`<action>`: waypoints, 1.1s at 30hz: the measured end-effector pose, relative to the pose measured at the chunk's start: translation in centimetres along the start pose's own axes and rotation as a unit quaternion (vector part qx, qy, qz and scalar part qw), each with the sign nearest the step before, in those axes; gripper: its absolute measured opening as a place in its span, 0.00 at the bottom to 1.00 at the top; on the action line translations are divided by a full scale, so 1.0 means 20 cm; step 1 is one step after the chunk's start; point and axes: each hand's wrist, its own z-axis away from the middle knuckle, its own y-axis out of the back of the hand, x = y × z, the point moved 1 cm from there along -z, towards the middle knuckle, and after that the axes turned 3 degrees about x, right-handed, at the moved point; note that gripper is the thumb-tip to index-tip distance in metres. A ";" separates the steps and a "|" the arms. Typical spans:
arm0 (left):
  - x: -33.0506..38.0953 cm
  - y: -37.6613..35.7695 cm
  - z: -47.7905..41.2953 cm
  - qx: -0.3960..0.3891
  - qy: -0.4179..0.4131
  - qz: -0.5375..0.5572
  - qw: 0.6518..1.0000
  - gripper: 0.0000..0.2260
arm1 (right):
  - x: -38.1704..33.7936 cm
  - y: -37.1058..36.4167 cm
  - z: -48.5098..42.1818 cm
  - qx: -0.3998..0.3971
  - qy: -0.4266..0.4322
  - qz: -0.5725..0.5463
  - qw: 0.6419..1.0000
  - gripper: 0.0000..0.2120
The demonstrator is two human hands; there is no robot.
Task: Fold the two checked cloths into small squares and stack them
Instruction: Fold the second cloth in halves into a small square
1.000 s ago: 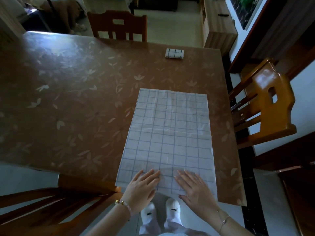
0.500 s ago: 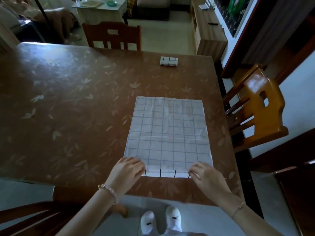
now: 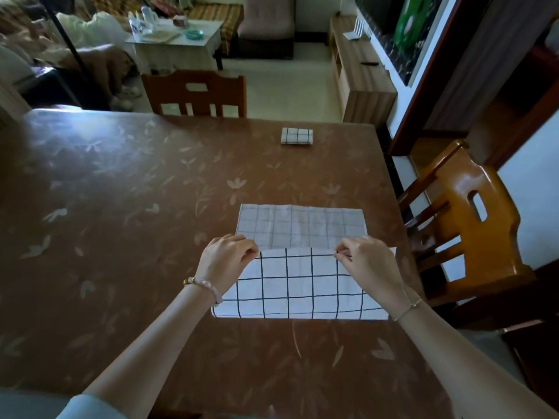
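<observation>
White black-checked cloth [image 3: 302,285] is spread on the brown leaf-patterned table [image 3: 121,207], long axis left to right; its lifted edge is pinched by left hand [image 3: 225,263] and right hand [image 3: 367,264]. Small folded checked square [image 3: 296,136] is lying far off.

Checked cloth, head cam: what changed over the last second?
Both hands, left and right, went from pressing flat on the checked cloth near its near edge to pinching that edge's corners and carrying it away from the person, over the far half, which is partly uncovered. The small folded cloth stayed near the table's far edge.
</observation>
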 end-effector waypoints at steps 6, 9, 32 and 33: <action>-0.11 -0.14 -0.37 -0.003 0.044 -0.014 0.999 0.03 | 0.13 -0.15 -0.35 -0.005 -0.017 0.012 1.000 0.05; -0.17 -0.24 -0.55 0.001 0.053 -0.042 0.998 0.05 | 0.22 -0.26 -0.50 -0.014 -0.023 0.026 0.999 0.05; -0.39 -0.69 -0.85 -0.046 0.067 -0.094 0.992 0.07 | 0.43 -0.71 -0.77 -0.068 -0.114 0.033 0.991 0.08; -0.39 -0.70 -0.85 -0.043 0.067 -0.094 0.992 0.06 | 0.44 -0.71 -0.77 -0.068 -0.118 0.034 0.990 0.07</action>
